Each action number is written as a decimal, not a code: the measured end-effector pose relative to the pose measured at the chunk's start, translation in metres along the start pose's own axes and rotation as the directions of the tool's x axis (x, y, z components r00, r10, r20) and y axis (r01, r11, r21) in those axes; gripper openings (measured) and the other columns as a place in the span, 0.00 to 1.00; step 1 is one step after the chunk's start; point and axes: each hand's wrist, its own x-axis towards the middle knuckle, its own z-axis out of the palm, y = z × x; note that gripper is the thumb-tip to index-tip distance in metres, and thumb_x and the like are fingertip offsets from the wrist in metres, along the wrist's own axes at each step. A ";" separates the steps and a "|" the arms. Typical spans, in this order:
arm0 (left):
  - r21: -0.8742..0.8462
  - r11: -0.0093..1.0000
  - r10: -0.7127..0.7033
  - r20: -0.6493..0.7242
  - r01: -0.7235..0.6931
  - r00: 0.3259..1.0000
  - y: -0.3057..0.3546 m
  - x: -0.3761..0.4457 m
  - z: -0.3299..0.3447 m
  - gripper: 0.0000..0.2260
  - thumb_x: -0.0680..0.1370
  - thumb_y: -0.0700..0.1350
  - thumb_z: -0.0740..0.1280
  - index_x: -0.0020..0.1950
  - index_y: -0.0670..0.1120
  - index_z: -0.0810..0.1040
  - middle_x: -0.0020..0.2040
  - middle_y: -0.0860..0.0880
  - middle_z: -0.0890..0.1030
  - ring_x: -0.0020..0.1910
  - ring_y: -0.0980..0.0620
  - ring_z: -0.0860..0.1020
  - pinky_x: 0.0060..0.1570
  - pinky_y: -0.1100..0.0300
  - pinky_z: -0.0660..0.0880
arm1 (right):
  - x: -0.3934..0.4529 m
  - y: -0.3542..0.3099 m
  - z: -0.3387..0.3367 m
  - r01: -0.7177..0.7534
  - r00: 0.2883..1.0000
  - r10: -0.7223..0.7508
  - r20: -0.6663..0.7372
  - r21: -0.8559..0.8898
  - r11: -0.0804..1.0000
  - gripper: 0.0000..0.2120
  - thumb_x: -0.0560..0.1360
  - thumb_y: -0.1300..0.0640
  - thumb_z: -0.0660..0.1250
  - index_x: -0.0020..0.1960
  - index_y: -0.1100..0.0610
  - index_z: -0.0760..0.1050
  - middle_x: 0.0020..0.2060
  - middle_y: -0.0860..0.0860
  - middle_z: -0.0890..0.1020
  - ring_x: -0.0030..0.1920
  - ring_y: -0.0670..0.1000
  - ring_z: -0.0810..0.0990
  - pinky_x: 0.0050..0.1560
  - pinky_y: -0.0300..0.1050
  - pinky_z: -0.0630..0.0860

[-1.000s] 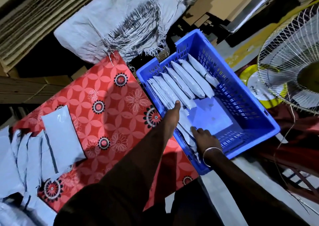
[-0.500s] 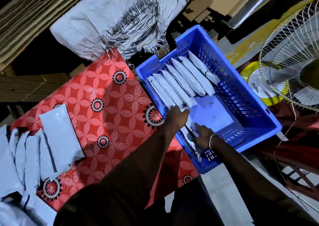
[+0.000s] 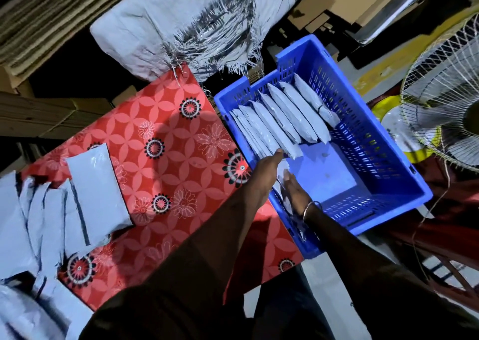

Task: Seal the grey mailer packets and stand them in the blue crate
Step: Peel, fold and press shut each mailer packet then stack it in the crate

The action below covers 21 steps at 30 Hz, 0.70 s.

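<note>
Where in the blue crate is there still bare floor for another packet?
The blue crate has bare floor between the standing packet row and its near-right wall. Its left side is crowded: packets plus both hands, left hand, right hand.

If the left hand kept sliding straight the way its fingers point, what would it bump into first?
Probably the row of grey plastic mailer packets standing in the blue slatted plastic crate. The left hand already looks to be touching the nearest one, though depth is unclear.
</note>
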 end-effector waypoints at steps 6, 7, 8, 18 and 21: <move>-0.267 0.959 0.102 0.018 -0.094 0.995 -0.015 -0.047 -0.044 0.12 0.80 0.51 0.69 0.61 0.49 0.77 0.57 0.52 0.80 0.60 0.54 0.77 0.58 0.63 0.72 | -0.034 -0.042 -0.005 0.271 0.880 -0.267 -0.392 -0.046 0.962 0.17 0.84 0.54 0.56 0.62 0.62 0.79 0.55 0.55 0.81 0.62 0.57 0.78 0.61 0.28 0.66; -0.298 0.945 0.136 -0.009 -0.132 0.991 -0.020 -0.057 -0.055 0.18 0.78 0.51 0.69 0.65 0.45 0.77 0.60 0.49 0.81 0.63 0.52 0.78 0.62 0.61 0.73 | -0.042 -0.056 -0.003 0.349 0.842 -0.355 -0.406 -0.092 0.933 0.17 0.83 0.53 0.56 0.59 0.61 0.80 0.52 0.54 0.81 0.58 0.56 0.79 0.60 0.34 0.70; -0.325 0.932 0.159 -0.028 -0.159 0.987 -0.025 -0.070 -0.069 0.21 0.79 0.49 0.69 0.68 0.41 0.76 0.63 0.46 0.82 0.65 0.50 0.79 0.65 0.60 0.72 | -0.050 -0.071 0.002 0.412 0.811 -0.424 -0.402 -0.122 0.903 0.18 0.83 0.52 0.55 0.57 0.60 0.80 0.50 0.54 0.81 0.55 0.56 0.80 0.59 0.42 0.73; -0.398 0.848 0.204 -0.363 -0.350 0.909 -0.142 -0.180 -0.245 0.04 0.82 0.42 0.67 0.55 0.44 0.81 0.50 0.49 0.85 0.52 0.50 0.82 0.41 0.70 0.77 | -0.127 -0.184 0.161 0.684 0.729 -0.681 0.065 -0.096 0.723 0.15 0.83 0.52 0.60 0.44 0.56 0.80 0.39 0.50 0.82 0.42 0.50 0.80 0.46 0.42 0.74; -0.338 0.839 0.191 -0.552 -0.427 0.812 -0.184 -0.211 -0.297 0.05 0.80 0.41 0.69 0.53 0.45 0.84 0.41 0.47 0.82 0.41 0.47 0.76 0.40 0.56 0.74 | -0.138 -0.180 0.226 0.586 0.783 -0.556 0.280 -0.032 0.810 0.10 0.80 0.51 0.64 0.48 0.54 0.82 0.42 0.46 0.84 0.41 0.43 0.81 0.46 0.38 0.75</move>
